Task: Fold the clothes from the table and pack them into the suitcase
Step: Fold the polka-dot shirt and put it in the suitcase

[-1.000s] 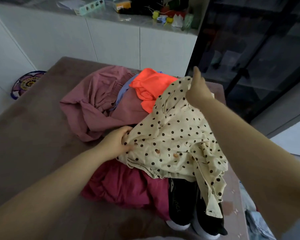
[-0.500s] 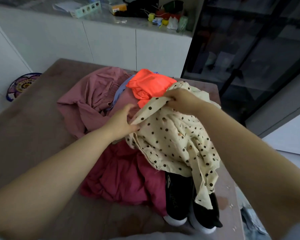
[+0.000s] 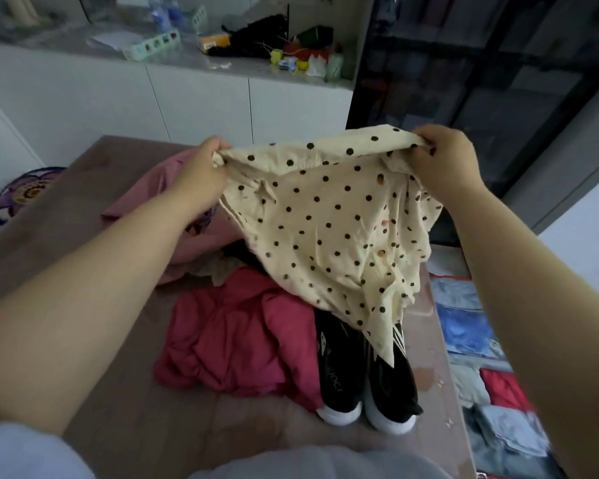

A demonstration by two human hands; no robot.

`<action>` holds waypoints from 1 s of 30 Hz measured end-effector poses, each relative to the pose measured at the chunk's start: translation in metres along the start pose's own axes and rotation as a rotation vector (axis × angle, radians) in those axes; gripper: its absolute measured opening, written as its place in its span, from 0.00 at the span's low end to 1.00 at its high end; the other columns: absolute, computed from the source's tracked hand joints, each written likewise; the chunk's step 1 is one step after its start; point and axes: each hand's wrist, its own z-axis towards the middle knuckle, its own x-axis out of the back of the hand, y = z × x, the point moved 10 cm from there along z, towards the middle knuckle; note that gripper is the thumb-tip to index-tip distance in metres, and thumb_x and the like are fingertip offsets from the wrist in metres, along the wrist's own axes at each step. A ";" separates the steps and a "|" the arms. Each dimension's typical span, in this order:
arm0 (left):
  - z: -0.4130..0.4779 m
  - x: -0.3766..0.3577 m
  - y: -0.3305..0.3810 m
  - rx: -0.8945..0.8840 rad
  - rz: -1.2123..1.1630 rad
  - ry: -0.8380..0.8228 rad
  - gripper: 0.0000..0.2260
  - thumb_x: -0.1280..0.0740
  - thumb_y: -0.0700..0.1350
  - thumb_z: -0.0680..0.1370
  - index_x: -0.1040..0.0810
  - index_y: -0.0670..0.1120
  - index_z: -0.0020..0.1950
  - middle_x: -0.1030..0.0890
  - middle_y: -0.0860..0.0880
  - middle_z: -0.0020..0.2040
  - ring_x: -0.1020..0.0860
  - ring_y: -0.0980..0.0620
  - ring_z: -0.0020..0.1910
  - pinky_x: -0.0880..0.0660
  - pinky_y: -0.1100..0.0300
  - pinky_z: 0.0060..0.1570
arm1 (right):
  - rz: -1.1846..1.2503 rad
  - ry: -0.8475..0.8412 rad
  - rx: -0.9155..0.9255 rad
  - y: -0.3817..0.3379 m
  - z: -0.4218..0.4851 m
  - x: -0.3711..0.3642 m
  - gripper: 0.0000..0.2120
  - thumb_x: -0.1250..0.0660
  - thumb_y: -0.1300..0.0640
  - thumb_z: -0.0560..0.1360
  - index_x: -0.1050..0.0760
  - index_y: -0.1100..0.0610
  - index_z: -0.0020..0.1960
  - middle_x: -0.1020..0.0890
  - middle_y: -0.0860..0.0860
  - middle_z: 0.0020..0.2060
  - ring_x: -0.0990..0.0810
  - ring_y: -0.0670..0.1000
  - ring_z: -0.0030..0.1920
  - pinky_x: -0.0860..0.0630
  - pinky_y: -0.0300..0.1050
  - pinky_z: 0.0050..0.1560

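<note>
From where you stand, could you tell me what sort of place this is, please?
Probably a home: white cabinets under a cluttered counter, a brown table heaped with clothes, and a dark glass-fronted cabinet.

Both forearms (image 3: 94,323) are bare; a pale grey sleeve (image 3: 25,451) covers the left shoulder. The top (image 3: 308,464) is pale grey too.

A brown, smooth tabletop (image 3: 83,216) is covered in part by loose clothes. A crumpled dusty-pink cloth garment (image 3: 142,198) is spread over its far left part. A bunched crimson fabric garment (image 3: 236,340) is laid nearer, around the middle. Just to its right, touching it, a pair of black shoes with white soles (image 3: 339,378) is set side by side.
</note>
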 end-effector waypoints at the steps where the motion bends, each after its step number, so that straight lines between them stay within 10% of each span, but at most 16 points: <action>1: 0.003 0.011 0.012 -0.033 0.069 0.027 0.16 0.45 0.31 0.75 0.27 0.45 0.57 0.26 0.48 0.49 0.28 0.51 0.47 0.34 0.61 0.42 | 0.002 0.000 0.009 -0.004 -0.003 0.002 0.11 0.41 0.61 0.74 0.21 0.57 0.51 0.22 0.49 0.40 0.24 0.54 0.44 0.29 0.51 0.54; 5: 0.003 0.046 0.051 -0.125 0.176 0.018 0.17 0.41 0.30 0.73 0.28 0.45 0.58 0.25 0.45 0.50 0.29 0.49 0.47 0.34 0.60 0.43 | 0.082 -0.204 -0.028 -0.013 -0.014 -0.004 0.10 0.39 0.55 0.78 0.26 0.60 0.43 0.25 0.52 0.37 0.28 0.50 0.39 0.31 0.46 0.44; 9: -0.034 0.036 0.047 0.032 -0.016 -0.650 0.21 0.28 0.41 0.58 0.24 0.43 0.51 0.19 0.43 0.45 0.22 0.47 0.45 0.24 0.63 0.40 | 0.358 -0.731 -0.191 -0.010 -0.044 -0.021 0.22 0.26 0.38 0.63 0.18 0.56 0.44 0.17 0.52 0.40 0.20 0.51 0.42 0.22 0.45 0.46; 13: -0.058 0.045 0.029 0.285 -0.278 -0.926 0.43 0.19 0.53 0.45 0.23 0.40 0.58 0.18 0.40 0.53 0.18 0.44 0.50 0.20 0.58 0.41 | 0.518 -1.185 -0.100 -0.032 -0.072 -0.034 0.33 0.19 0.42 0.55 0.19 0.62 0.51 0.16 0.56 0.46 0.17 0.53 0.46 0.21 0.41 0.44; 16: -0.047 0.045 0.007 0.382 -0.251 -0.880 0.37 0.18 0.52 0.44 0.17 0.43 0.52 0.17 0.41 0.52 0.18 0.43 0.50 0.19 0.54 0.43 | 0.400 -1.390 -0.062 -0.039 -0.083 -0.046 0.33 0.20 0.54 0.60 0.25 0.64 0.61 0.19 0.60 0.56 0.20 0.58 0.55 0.22 0.49 0.55; 19: -0.016 0.038 -0.033 0.386 -0.008 -0.665 0.19 0.26 0.45 0.60 0.19 0.43 0.50 0.18 0.41 0.52 0.21 0.44 0.52 0.25 0.50 0.56 | -0.099 -1.189 -0.020 -0.012 -0.053 -0.070 0.15 0.24 0.54 0.67 0.20 0.50 0.53 0.17 0.46 0.50 0.19 0.49 0.52 0.27 0.41 0.56; 24: 0.039 0.019 -0.071 0.180 0.377 -0.121 0.11 0.39 0.40 0.77 0.25 0.47 0.57 0.22 0.45 0.58 0.25 0.44 0.57 0.31 0.54 0.56 | -0.160 -0.177 -0.207 0.034 0.016 -0.070 0.12 0.41 0.61 0.78 0.24 0.55 0.58 0.19 0.55 0.54 0.22 0.56 0.51 0.30 0.43 0.47; 30: 0.038 0.002 -0.086 0.079 0.399 0.141 0.10 0.38 0.37 0.76 0.30 0.45 0.56 0.24 0.40 0.55 0.28 0.39 0.59 0.36 0.43 0.65 | -0.249 -0.653 -0.081 0.064 -0.038 -0.158 0.21 0.31 0.50 0.74 0.30 0.50 0.66 0.27 0.52 0.62 0.25 0.54 0.59 0.28 0.48 0.58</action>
